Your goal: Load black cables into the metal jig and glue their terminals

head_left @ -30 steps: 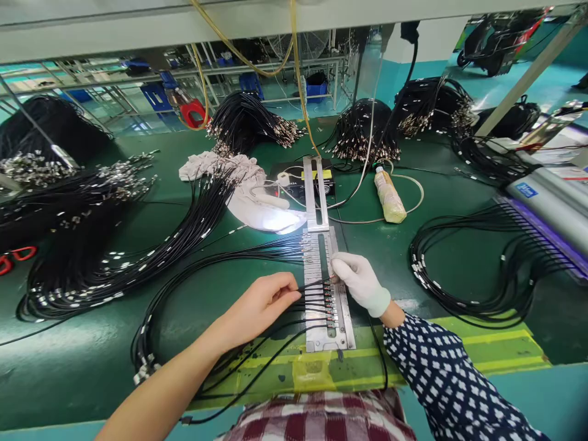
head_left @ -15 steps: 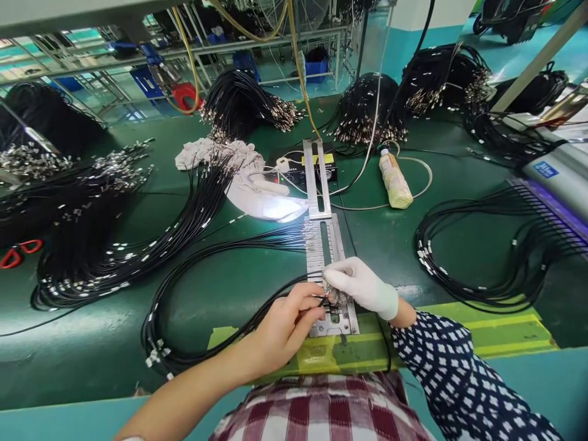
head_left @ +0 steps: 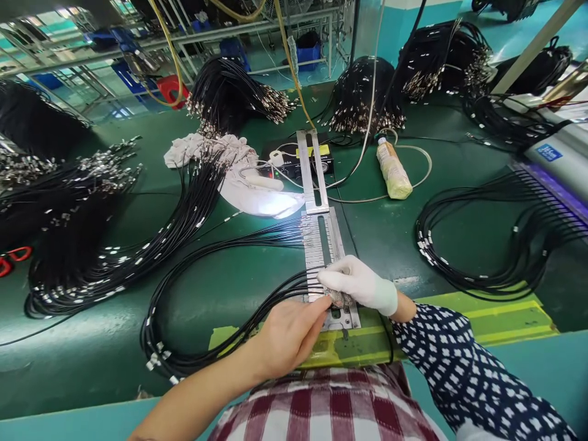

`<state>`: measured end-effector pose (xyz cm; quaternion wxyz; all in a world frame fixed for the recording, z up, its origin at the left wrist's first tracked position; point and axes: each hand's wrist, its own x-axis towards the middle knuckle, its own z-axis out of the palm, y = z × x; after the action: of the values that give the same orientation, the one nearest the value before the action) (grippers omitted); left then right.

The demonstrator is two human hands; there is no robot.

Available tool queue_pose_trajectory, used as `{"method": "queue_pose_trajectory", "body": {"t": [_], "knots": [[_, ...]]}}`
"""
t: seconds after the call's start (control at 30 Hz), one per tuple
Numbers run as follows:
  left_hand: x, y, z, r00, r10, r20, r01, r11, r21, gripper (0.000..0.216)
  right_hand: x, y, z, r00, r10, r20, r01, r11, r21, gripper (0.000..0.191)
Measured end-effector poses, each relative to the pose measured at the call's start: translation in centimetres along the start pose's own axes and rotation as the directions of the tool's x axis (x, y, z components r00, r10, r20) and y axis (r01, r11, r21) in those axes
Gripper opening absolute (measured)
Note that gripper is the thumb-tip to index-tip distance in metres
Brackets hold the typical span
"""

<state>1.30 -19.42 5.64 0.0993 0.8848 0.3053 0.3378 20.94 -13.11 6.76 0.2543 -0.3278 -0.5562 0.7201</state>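
My left hand (head_left: 291,337), bare, is closed with its fingertips pinched at the end of a black cable, over the lower part of a slotted metal fixture (head_left: 315,254); the exact grip is partly hidden. My right hand (head_left: 358,285), in a white glove, is closed around silvery cable ends (head_left: 337,298) right beside the left fingertips. Black cables (head_left: 257,318) run from there in a loop to the left, bearing small white tags. Other cable ends lie side by side in the narrow slots at the fixture's upper left, under a bright light.
A control box (head_left: 294,162) stands behind the fixture, with a white cloth (head_left: 234,153) to its left. A wrapped bottle (head_left: 394,171) lies at the right. Cable bundles (head_left: 138,251) cover the left side. Further right, cables enter a grey machine (head_left: 563,159). Red-handled scissors (head_left: 18,253) lie far left.
My left fingers have closed up and straightened toward the cable ends at my right hand. Several cables now fan out more visibly beneath my right hand. The view has shifted slightly.
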Motion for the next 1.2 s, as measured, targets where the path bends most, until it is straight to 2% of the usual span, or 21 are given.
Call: {"method": "queue_pose_trajectory", "body": {"t": [0.23, 0.37, 0.4, 0.47, 0.53, 0.6, 0.67, 0.73, 0.8, 1.0, 1.1, 1.2], "knots": [[0.0, 0.2, 0.1, 0.997, -0.061, 0.037, 0.062, 0.997, -0.036, 0.037, -0.1, -0.2, 0.0, 0.999, 0.008, 0.04, -0.007, 1.0, -0.014, 0.056], [0.1, 0.2, -0.2, 0.994, -0.05, 0.094, 0.058, 0.995, -0.081, 0.034, -0.4, -0.7, -0.7, 0.998, 0.026, 0.066, -0.019, 0.995, -0.097, 0.057], [0.1, 0.0, -0.2, 0.992, -0.051, 0.116, 0.063, 0.992, -0.106, 0.033, -0.4, -0.8, -1.0, 0.999, 0.007, 0.036, -0.002, 0.992, -0.123, 0.058], [0.3, -0.8, -0.2, 0.979, -0.12, 0.162, 0.143, 0.981, -0.134, 0.035, -0.5, -0.8, -1.9, 0.992, -0.062, -0.112, 0.047, 0.99, -0.134, 0.061], [0.6, -2.2, -0.1, 0.941, -0.28, 0.188, 0.295, 0.954, -0.051, 0.032, -0.3, -0.5, -2.8, 0.94, -0.137, -0.314, 0.118, 0.99, -0.077, 0.063], [1.0, -4.0, 0.4, 0.884, -0.426, 0.194, 0.41, 0.904, 0.118, 0.022, 0.0, 0.0, -3.4, 0.881, -0.164, -0.444, 0.186, 0.982, 0.007, 0.062], [1.2, -5.6, 1.0, 0.832, -0.497, 0.245, 0.454, 0.865, 0.214, 0.016, 0.5, 0.4, -3.7, 0.862, -0.15, -0.484, 0.207, 0.976, 0.067, 0.06], [1.2, -6.7, 1.6, 0.791, -0.521, 0.322, 0.49, 0.854, 0.177, 0.014, 0.9, 0.7, -3.6, 0.866, -0.121, -0.486, 0.181, 0.98, 0.079, 0.059], [1.1, -7.1, 2.0, 0.776, -0.523, 0.353, 0.516, 0.848, 0.122, 0.013, 1.1, 0.9, -3.5, 0.864, -0.104, -0.492, 0.147, 0.988, 0.05, 0.059], [1.2, -6.8, 0.8, 0.8, -0.526, 0.289, 0.482, 0.85, 0.214, 0.016, 1.3, 0.9, -3.8, 0.859, -0.148, -0.49, 0.082, 0.985, -0.154, 0.056], [1.4, -6.1, -0.6, 0.818, -0.545, 0.182, 0.541, 0.838, 0.078, 0.014, 1.2, 1.1, -3.9, 0.865, -0.184, -0.467, 0.065, 0.964, -0.259, 0.053], [1.5, -4.7, -1.5, 0.847, -0.529, 0.054, 0.531, 0.845, -0.06, 0.014, 0.9, 1.0, -3.4, 0.895, -0.226, -0.385, 0.088, 0.935, -0.343, 0.053]]}}
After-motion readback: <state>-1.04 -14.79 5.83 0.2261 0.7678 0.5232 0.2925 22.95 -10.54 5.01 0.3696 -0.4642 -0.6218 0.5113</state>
